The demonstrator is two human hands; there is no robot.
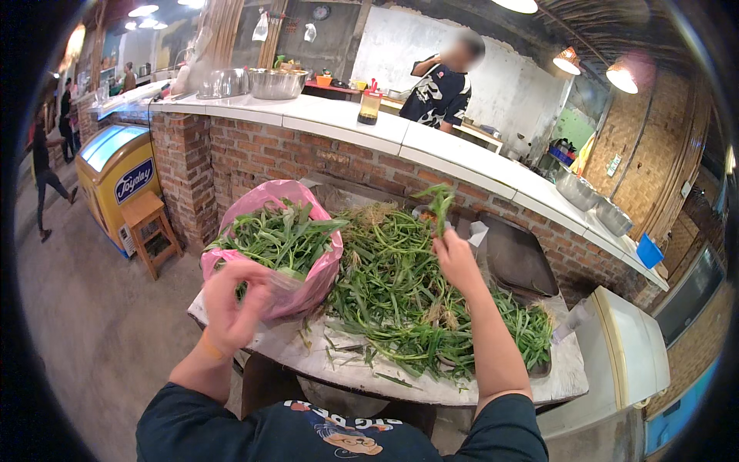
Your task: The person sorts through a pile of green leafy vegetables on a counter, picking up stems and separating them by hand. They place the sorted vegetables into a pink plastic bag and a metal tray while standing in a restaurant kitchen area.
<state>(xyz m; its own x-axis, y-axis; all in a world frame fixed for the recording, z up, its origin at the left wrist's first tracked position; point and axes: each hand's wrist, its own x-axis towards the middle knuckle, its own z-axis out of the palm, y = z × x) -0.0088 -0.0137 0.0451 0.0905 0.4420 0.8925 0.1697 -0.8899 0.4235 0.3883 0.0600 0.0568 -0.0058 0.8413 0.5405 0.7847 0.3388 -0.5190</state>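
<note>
My right hand [456, 260] is raised over a large heap of leafy green stems, probably water spinach [398, 277]. It grips a small bunch of the greens [441, 202], whose leaves point up and away from me. My left hand [239, 303] is blurred, its fingers curled, in front of a pink plastic bag [323, 274]. Whether it holds anything cannot be made out. Loose leafy greens [277, 228] fill the bag, which stands open-mouthed at the left of the white table [288, 346].
A dark tray [519, 254] lies at the back right. Behind the table runs a brick counter with a white tiled top [346, 124], bearing a sauce jar [369, 108] and metal basins [280, 84]. A person [439, 86] stands beyond it. A wooden stool [147, 222] is at left.
</note>
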